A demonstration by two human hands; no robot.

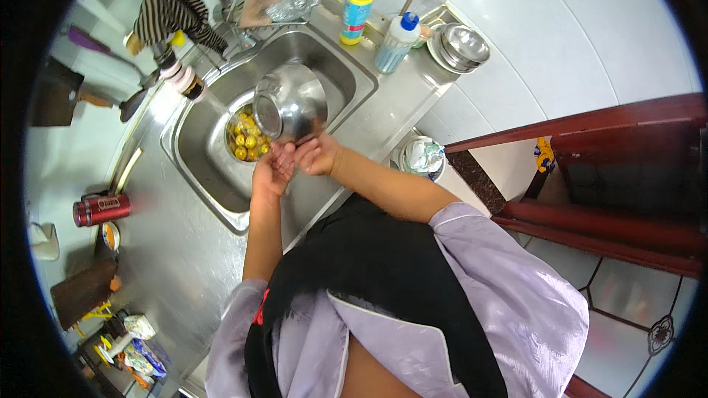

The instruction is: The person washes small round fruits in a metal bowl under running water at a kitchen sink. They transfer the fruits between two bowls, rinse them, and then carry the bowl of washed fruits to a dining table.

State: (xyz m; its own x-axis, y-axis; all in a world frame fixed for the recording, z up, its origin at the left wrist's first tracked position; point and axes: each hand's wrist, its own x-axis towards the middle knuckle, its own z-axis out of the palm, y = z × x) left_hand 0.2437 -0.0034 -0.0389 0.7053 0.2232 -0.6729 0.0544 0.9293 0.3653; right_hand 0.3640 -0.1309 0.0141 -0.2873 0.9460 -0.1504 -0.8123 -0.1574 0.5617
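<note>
A stainless steel bowl [290,102] is tilted on its side over the sink [213,177], its base turned toward the tap. My right hand [318,155] grips its near rim. Palm up beside that rim, my left hand [274,170] has its fingers loosely curled and seems to hold nothing; whether the fingertips touch the bowl is unclear. Below, small round yellow-green fruits [246,138] lie in another metal vessel in the sink, partly hidden by the tilted bowl. Water runs onto them from the tap [191,85].
A yellow bottle with a red cap [358,8] and a blue-capped bottle [397,44] stand behind the sink. Stacked metal bowls [464,47] sit at the counter's corner. A red flask [102,210] lies at left. A striped cloth [174,8] drapes over the tap.
</note>
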